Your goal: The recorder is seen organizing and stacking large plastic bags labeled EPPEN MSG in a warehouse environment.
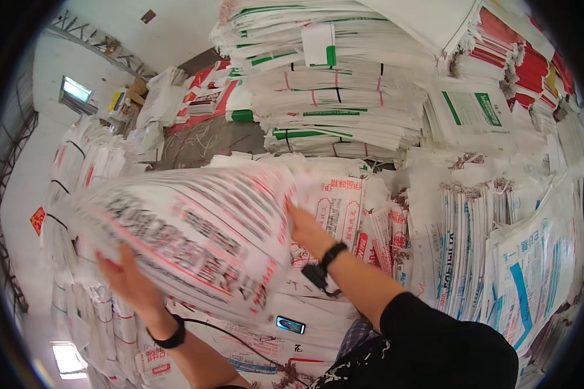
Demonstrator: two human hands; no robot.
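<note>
A white woven sack (pixel 194 227) with red and black print is lifted in front of me, blurred by motion. My right hand (pixel 305 228) is closed on the sack's right edge; the sack partly hides its fingertips. At the sack's lower left edge is my left hand (pixel 131 284), its fingers stretched up and apart against the sack. Beneath and beyond the raised sack lie more flat white sacks (pixel 344 194) with red print.
Tall bundled stacks of white and green sacks (pixel 337 97) rise at the back. Blue-printed sacks (pixel 525 272) stand on the right, and tied bundles (pixel 78 175) line the left. A phone (pixel 291 325) lies near my body, close to a black cable (pixel 240 343).
</note>
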